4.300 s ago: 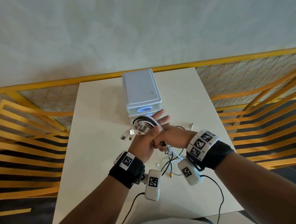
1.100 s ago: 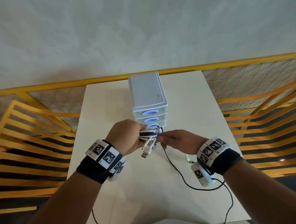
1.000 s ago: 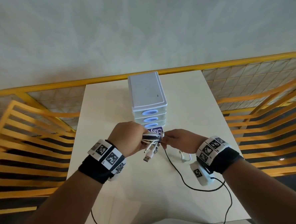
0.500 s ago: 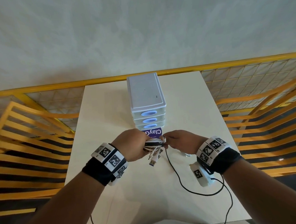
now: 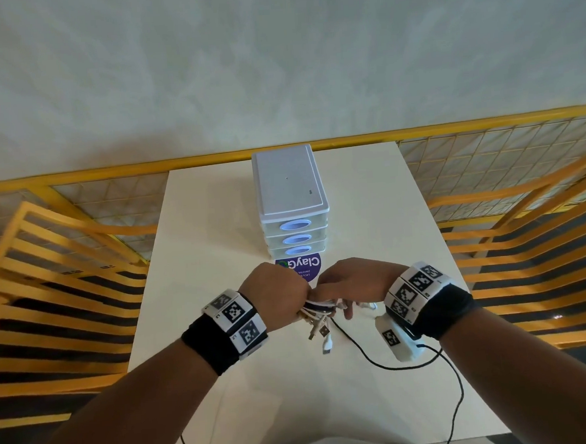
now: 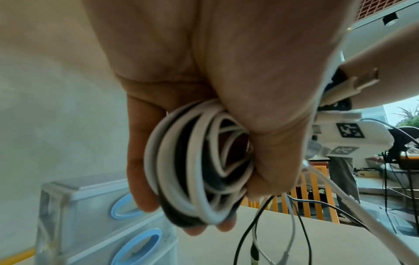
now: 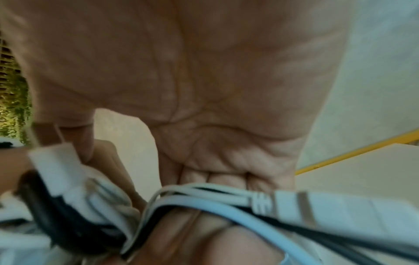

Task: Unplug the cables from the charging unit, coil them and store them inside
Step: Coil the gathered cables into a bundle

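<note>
Cable coil in left hand, right hand seemingly alongside.

— What's behind the table?
— A pale, mottled wall, with a yellow rail along the table's far edge.
— And beside it?
— Yellow slatted benches off both side edges, wire mesh behind them, dark floor below.

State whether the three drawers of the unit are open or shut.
Shut: all three drawers sit flush in the unit, none pulled out; the cables remain in the left hand.
</note>
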A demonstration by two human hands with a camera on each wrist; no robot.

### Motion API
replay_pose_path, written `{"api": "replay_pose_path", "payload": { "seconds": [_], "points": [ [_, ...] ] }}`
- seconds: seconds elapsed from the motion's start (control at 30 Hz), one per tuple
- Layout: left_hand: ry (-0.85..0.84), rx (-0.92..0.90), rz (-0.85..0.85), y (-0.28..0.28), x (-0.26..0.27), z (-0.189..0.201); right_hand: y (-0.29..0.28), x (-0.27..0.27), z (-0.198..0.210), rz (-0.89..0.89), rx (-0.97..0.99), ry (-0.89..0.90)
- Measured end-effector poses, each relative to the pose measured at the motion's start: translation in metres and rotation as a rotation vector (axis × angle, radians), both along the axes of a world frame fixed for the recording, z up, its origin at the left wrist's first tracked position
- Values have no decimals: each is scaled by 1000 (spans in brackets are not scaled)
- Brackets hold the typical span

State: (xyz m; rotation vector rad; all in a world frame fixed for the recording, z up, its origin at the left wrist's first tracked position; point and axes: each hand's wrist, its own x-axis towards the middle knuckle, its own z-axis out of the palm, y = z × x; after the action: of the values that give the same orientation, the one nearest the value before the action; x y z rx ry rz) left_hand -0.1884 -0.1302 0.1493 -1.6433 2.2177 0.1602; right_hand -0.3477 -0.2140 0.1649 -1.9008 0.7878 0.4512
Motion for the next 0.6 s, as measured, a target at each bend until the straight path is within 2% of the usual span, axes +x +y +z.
{"api": "replay_pose_path", "payload": {
  "seconds": [0.2,0.43,0.6],
  "points": [
    [-55,35,21,2,-13,7,1,7,-7,102,-5,127],
    [-55,51,69,-1,-23,5,19,21,-19,47,-120,142],
    [24,8,175,-1,-21,5,16,19,-20,-26,-16,121]
  ]
}}
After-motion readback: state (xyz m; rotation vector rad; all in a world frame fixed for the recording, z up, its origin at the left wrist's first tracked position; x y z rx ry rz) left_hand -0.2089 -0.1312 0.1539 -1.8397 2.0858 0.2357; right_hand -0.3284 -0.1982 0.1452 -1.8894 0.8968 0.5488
